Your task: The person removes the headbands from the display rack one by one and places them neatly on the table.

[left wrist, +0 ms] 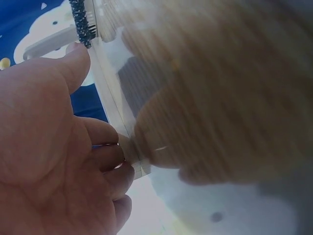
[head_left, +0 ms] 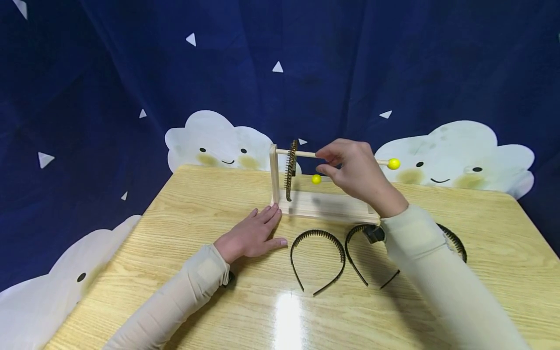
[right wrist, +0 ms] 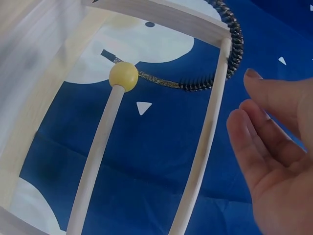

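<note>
A wooden rack (head_left: 323, 205) stands on the table with two rods ending in yellow balls. On its upper rod (head_left: 306, 154), near the left post, hangs a dark toothed headband (head_left: 290, 170). My right hand (head_left: 356, 167) is beside that rod, thumb and fingers loosely bent; the right wrist view shows the hand (right wrist: 281, 152) apart from the rod (right wrist: 205, 132) with nothing in its grasp. My left hand (head_left: 253, 233) lies palm down, its fingertips against the base's left end. In the left wrist view the left hand's (left wrist: 54, 142) fingers touch the rack's edge.
Nearer on the wooden table (head_left: 197, 194) lie a dark headband (head_left: 318, 233), another headband (head_left: 350, 236) and a third headband (head_left: 457, 241), partly hidden by the right sleeve (head_left: 420, 238). A blue curtain (head_left: 319, 97) with clouds hangs behind. The lower rod's yellow ball (head_left: 316, 179) projects below the upper rod.
</note>
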### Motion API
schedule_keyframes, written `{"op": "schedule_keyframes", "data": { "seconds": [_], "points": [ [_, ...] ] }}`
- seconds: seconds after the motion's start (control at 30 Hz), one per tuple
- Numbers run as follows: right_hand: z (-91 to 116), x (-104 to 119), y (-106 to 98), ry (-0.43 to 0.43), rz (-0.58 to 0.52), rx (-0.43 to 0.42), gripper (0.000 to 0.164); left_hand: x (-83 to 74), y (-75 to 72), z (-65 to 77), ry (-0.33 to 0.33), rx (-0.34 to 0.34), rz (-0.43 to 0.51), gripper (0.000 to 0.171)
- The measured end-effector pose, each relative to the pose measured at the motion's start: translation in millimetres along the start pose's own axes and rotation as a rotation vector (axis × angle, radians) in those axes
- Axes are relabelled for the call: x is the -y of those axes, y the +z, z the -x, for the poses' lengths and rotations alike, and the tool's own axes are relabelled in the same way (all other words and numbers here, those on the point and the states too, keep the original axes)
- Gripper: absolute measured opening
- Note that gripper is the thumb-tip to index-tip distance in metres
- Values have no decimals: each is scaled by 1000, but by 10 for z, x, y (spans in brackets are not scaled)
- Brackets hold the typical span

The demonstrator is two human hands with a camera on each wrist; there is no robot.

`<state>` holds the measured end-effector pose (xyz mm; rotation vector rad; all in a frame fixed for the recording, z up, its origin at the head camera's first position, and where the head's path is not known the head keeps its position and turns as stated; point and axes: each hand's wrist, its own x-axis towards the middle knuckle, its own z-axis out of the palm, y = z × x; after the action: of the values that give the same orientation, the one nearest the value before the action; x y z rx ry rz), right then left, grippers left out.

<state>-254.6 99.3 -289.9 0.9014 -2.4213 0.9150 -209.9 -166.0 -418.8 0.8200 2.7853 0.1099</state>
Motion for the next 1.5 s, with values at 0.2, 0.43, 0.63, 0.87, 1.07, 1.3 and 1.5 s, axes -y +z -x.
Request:
{"op": "schedule_keyframes", "data": {
  "seconds": [0.2,0.43,0.63,0.87,1.07,1.3,1.5],
  "points": [
    [-67,15,72,-69,27,-12,21,2,-10,6,-1,-2,8,87],
    [-162,59,156,-161,97,-29,20,-2,-21,12,-3,6,12,86],
    [-214,74,226,-204,151,-30,19,7,-8,12,-8,9,16,87],
    [-286,63,304,-258,199,-37,25,8,-13,17,-5,1,13,86],
    [-348,57,361,-271,237,-9,28,-1,-19,17,7,-12,14,85],
    [-406,62,405,-258,273,11,23,-7,-25,10,1,-10,2,85],
    [-420,64,432,-264,273,8,18,3,-13,7,7,-18,4,85]
  ]
}}
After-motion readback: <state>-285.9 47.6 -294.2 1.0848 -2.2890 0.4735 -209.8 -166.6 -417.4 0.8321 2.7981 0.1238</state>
